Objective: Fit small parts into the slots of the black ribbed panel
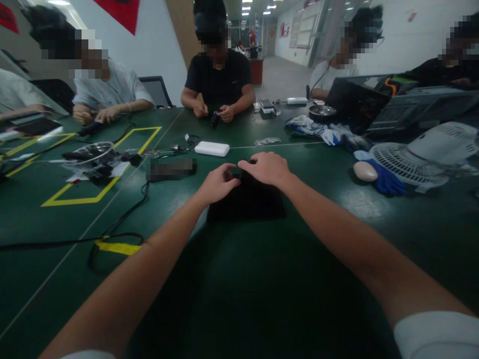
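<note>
On the green table in front of me lies a flat black mat [247, 204]. My left hand [218, 185] is over its far left part, with thumb and index finger curled toward each other around something dark. From the other side my right hand [268, 168] reaches in, fingers bent and closed over the same spot. Whatever sits between the two hands is small, black and mostly covered by the fingers, so its kind does not show. Just beyond the hands is a white power bank-like block [212, 148].
Left are a dark pixelated box [171, 169], a cable [125, 214], yellow tape [71, 202] and a clear bowl [90, 152] of parts. Right are a white fan [409, 162], blue glove [385, 177], pale mouse-like object [365, 171] and metal dish [322, 111]. People sit around the table.
</note>
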`<state>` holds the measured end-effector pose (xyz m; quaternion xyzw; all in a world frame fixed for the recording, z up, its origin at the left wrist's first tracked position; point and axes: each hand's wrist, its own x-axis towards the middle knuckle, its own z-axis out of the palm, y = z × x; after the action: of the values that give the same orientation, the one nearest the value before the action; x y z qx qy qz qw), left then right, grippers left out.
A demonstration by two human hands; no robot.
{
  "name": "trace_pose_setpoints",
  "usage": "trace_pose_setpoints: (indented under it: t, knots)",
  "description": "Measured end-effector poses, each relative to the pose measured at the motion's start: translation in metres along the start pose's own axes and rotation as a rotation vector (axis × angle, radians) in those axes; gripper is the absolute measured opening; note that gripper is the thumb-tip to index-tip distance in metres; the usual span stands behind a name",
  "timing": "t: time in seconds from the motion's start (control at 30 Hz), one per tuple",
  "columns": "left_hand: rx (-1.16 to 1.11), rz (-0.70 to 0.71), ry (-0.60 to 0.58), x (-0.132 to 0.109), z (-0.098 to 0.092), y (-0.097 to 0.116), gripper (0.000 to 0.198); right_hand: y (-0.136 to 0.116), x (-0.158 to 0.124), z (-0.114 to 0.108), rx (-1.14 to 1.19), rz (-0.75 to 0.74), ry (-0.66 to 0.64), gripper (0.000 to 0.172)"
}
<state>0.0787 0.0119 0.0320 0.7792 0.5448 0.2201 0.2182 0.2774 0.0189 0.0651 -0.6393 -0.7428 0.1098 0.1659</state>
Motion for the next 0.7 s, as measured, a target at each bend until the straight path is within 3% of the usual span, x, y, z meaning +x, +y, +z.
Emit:
trace_pose_setpoints:
  t: [0.13, 0.3, 0.47, 0.6, 0.7]
  knots:
    - [-0.031, 0.062, 0.012, -0.001, 0.014, -0.008, 0.047, 0.004, 0.002, -0.009, 0.047, -0.057, -0.021, 0.052]
    - [0.047, 0.109, 0.022, -0.009, 0.019, -0.012, 0.031, 0.007, 0.011, -0.009, 0.154, -0.305, -0.133, 0.041]
    - [0.023, 0.197, -0.034, -0.01, 0.017, -0.014, 0.032, 0.006, 0.018, 0.003, 0.408, -0.519, -0.212, 0.027]
    - [-0.09, 0.179, -0.015, -0.009, 0.019, -0.018, 0.034, 0.005, 0.02, 0.013, 0.628, -0.527, -0.394, 0.059]
    - [-0.166, 0.144, 0.04, -0.008, 0.023, -0.021, 0.03, 0.007, 0.022, 0.015, 0.631, -0.482, -0.338, 0.063]
